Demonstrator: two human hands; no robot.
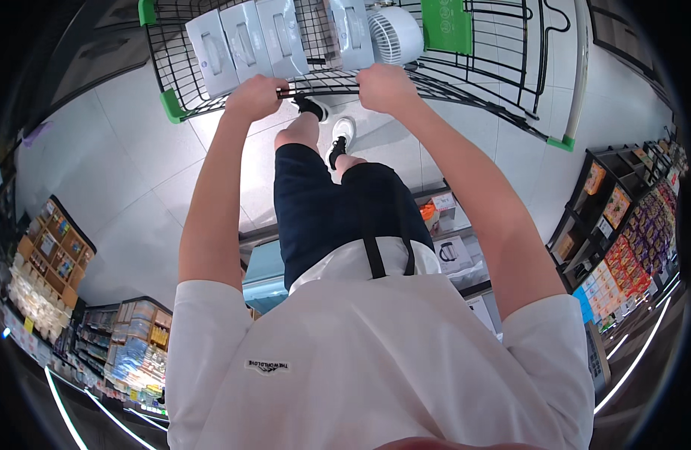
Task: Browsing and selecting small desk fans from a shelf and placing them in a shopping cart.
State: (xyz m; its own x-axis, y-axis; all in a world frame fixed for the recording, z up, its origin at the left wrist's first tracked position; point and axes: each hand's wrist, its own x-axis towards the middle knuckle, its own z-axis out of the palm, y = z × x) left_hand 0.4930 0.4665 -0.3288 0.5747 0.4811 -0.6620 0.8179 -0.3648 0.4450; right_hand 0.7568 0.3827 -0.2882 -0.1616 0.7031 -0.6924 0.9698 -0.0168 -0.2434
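Note:
In front of me is a black wire shopping cart with green plastic corners. My left hand is closed around the dark bar on the cart's near side. A short way to its right, my right hand grips the same side, fingers curled over the edge. Just beyond my hands, several pale box-like packages with handle-shaped markings stand in a row in the cart. At the row's right end sits a white round fan with a slatted grille. A green panel hangs on the wire to the right of it.
Light tiles cover the floor. Close behind my body are shelves with boxed goods and a light blue box. Wooden shelves stand at left, and a dark rack with colourful packets at right.

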